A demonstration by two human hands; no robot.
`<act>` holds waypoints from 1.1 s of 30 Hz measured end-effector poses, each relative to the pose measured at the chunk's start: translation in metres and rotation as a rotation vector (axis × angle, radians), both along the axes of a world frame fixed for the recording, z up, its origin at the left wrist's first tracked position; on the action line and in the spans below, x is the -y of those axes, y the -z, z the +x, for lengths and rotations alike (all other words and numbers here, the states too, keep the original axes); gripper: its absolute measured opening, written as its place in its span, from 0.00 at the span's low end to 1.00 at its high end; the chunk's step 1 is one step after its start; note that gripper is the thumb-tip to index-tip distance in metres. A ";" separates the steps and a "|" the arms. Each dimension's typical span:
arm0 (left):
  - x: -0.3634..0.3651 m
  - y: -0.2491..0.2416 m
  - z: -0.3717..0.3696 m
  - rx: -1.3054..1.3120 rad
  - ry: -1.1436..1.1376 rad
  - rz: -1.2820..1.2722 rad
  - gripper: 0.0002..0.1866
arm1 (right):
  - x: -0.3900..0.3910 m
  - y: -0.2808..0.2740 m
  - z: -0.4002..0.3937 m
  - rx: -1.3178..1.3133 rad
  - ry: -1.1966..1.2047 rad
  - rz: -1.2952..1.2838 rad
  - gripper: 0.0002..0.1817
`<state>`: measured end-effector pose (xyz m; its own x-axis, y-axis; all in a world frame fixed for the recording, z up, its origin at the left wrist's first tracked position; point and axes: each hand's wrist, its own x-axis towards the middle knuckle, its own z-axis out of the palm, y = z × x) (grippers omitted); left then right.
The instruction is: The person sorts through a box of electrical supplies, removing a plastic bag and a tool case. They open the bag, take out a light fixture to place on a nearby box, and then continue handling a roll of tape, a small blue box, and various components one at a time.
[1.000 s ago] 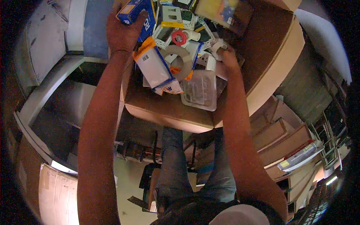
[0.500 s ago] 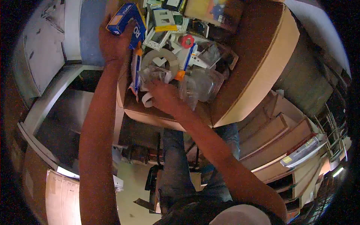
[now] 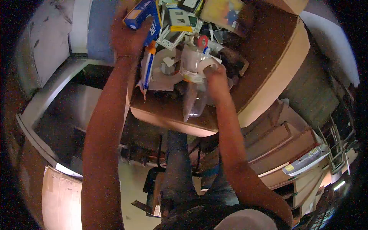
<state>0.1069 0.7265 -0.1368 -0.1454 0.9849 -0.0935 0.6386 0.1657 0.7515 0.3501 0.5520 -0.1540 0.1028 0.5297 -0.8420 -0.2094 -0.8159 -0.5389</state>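
Observation:
My left hand [image 3: 128, 40] is closed around a blue cardboard box [image 3: 142, 14] with white lettering, at the left side of a large cardboard carton [image 3: 272, 63]. Inside the carton, my right hand [image 3: 217, 78] grips a clear plastic container [image 3: 193, 63], with a pale ring [image 3: 208, 62] at its fingertips. Below that hand lies more clear plastic packaging [image 3: 196, 101]. To the left sit a wide tape roll [image 3: 155, 71] and a blue-and-orange packet [image 3: 147, 69]. White frame plates [image 3: 180, 20] and a red roll [image 3: 202, 41] lie farther back.
A yellow picture box [image 3: 222, 15] leans at the carton's back. Cardboard sheets [image 3: 274, 143] stack at the right, with a grey labelled box [image 3: 306, 161] on them. Another carton [image 3: 61, 195] stands lower left. My legs are below the carton's near edge [image 3: 172, 122].
My right hand has moved right and slightly up across the carton, carrying the clear container and pale ring off the tape roll. My left hand keeps the blue box; the view has shifted slightly.

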 end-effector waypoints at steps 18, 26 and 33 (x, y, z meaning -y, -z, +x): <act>0.009 -0.020 0.011 -0.152 -0.004 -0.038 0.46 | 0.010 0.049 0.025 0.191 -0.250 0.090 0.21; 0.004 -0.032 0.018 -0.147 -0.024 -0.125 0.45 | 0.012 0.054 0.009 0.163 0.045 0.017 0.19; 0.006 -0.021 0.009 -0.223 0.069 -0.019 0.44 | 0.011 0.051 0.008 0.089 0.086 0.084 0.22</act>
